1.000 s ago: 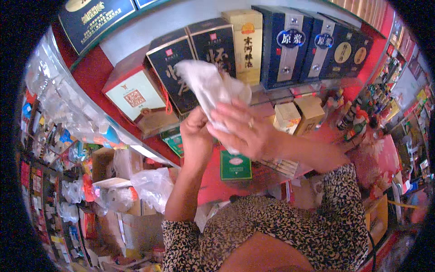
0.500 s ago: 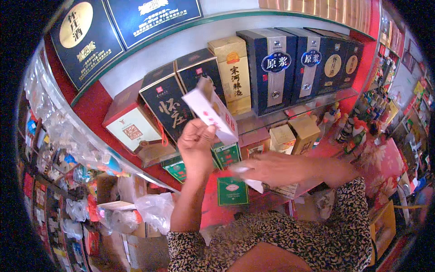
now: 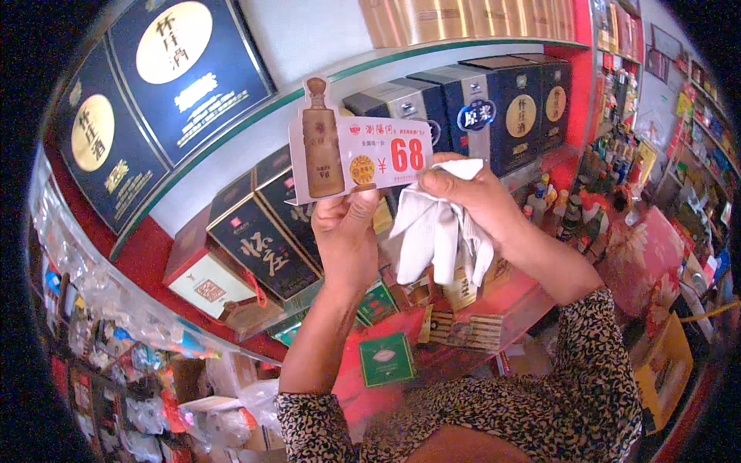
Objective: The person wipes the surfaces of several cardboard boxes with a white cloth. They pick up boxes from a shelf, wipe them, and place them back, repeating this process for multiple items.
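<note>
Left hand pinches a bottle-shaped price card; right hand clutches a white cloth. Hard wiping could bend the thin card or tug it loose.

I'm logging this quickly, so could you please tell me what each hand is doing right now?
Left hand: closed on the price card.
Right hand: closed on the white cloth.

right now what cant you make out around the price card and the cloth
- Head view: the price card's lower edge is covered by the left hand.
- Right hand's fingertips are buried in the white cloth.
- Boxes behind the cloth are mostly blocked.
- Far-right shelf bottles are too small.
</note>
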Available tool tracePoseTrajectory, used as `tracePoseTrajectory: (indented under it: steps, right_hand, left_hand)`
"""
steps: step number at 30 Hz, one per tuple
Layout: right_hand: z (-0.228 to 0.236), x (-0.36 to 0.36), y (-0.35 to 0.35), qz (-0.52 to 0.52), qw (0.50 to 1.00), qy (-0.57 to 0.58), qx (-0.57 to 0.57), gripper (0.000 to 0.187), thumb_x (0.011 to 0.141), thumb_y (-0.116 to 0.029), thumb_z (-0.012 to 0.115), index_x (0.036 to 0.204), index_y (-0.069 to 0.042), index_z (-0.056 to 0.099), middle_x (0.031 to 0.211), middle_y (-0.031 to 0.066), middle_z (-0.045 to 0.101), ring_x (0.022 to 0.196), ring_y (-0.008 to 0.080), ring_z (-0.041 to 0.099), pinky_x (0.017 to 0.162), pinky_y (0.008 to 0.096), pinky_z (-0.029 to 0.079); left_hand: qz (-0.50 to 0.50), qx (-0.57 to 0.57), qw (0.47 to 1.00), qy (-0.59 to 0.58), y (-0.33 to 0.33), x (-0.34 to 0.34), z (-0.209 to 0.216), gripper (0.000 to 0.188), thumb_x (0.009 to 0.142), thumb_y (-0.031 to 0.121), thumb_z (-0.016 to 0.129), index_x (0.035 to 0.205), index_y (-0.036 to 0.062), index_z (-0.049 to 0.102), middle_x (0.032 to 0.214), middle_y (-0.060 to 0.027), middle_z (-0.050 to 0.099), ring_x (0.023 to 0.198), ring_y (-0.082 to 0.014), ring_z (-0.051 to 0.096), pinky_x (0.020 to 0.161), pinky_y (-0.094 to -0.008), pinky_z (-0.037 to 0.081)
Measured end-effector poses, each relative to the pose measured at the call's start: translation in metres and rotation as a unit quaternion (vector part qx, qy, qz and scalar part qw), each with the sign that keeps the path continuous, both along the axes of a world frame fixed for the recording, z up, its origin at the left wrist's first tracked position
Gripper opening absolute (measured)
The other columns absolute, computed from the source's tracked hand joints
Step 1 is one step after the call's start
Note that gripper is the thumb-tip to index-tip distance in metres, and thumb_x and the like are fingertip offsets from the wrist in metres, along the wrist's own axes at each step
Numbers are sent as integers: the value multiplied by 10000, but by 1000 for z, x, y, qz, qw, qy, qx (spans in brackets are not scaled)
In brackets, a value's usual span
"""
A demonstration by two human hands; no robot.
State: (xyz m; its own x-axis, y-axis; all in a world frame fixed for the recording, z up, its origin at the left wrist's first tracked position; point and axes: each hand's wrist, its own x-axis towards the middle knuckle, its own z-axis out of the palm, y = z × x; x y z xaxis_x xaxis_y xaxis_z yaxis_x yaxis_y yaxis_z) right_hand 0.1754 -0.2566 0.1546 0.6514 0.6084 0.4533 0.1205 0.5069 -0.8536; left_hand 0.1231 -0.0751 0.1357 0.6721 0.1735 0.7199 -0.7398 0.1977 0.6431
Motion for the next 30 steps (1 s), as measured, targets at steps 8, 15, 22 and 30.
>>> tracePoseTrajectory:
  steps: [8, 15, 22, 30]
  right_hand:
    - [62, 85, -89, -319, 945, -35, 63, 231, 862, -228, 680, 994, -40, 657, 876, 76, 700, 740, 186, 684, 669, 344, 561]
    - [134, 212, -175, -313, 947, -38, 61, 268, 863, -251, 677, 989, -16, 645, 826, 111, 694, 657, 224, 681, 592, 350, 577]
    - [151, 263, -182, -238, 971, -17, -10, 239, 854, -200, 670, 974, 4, 637, 803, 109, 696, 627, 205, 684, 557, 323, 578]
    - [144, 291, -177, -204, 974, -78, -54, 320, 831, -224, 717, 1019, 24, 644, 841, 107, 702, 648, 174, 681, 565, 319, 568]
  left_hand:
    - [74, 183, 977, 74, -33, 19, 62, 307, 876, -12, 605, 1181, -5, 579, 1106, -71, 663, 1013, -139, 617, 859, -287, 499]
    - [162, 320, 934, 2, -36, 64, 128, 259, 890, 96, 608, 1124, -14, 627, 1109, -117, 677, 1005, -191, 644, 816, -303, 516]
    - [303, 428, 847, -81, -50, 122, 174, 211, 879, 149, 633, 1040, 21, 677, 946, -79, 715, 862, -148, 664, 717, -281, 526]
    - [461, 515, 706, -153, -100, 163, 187, 197, 792, 261, 663, 928, 135, 729, 872, -79, 716, 802, -288, 684, 710, -405, 533]
